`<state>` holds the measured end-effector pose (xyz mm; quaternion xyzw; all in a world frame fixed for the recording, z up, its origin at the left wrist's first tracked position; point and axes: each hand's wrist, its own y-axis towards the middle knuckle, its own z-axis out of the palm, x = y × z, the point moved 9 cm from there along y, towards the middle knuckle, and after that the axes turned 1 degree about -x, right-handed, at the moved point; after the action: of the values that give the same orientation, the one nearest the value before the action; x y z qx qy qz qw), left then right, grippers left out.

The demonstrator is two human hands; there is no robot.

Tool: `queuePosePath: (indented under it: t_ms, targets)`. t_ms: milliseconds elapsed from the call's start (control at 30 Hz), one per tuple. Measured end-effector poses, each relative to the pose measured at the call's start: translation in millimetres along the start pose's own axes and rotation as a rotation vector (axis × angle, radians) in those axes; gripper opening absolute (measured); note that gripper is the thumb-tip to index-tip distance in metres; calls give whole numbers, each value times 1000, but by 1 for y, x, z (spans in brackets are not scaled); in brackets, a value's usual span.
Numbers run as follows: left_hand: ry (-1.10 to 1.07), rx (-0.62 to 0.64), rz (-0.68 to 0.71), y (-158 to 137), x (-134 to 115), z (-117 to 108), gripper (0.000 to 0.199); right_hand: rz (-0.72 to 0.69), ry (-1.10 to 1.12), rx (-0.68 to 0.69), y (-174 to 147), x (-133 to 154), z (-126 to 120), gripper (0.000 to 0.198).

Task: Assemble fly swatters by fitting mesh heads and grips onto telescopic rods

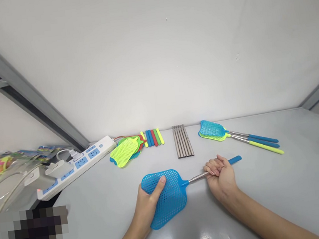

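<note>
A blue fly swatter (172, 201) with a perforated head, a metal rod and a blue grip lies across both hands just above the table. My left hand (148, 202) is closed on the edge of its head, thumb on top and the other fingers hidden beneath. Around the rod near the blue grip, my right hand (221, 174) curls its fingers, palm turned up. Farther back stand out a row of metal tubes (183, 141), several coloured grips (152, 138) side by side, and a pile of loose swatter heads (125, 152), yellow-green on top.
Several assembled swatters (213, 128) lie stacked at the back right, grips pointing right. A white power strip (80, 164) with plugged-in adapters runs along the left, beside plastic bags (11, 172). A white wall (169, 56) bounds the grey table (296, 188).
</note>
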<state>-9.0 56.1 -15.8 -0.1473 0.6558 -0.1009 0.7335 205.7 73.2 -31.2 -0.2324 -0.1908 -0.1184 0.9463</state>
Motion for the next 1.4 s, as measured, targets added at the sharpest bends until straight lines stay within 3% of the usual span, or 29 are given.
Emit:
queuePosePath:
  t_ms: [1400]
  targets:
    - [25,-25,32,-4,4,5,25,64,100,-50,-9,-11,-1,32]
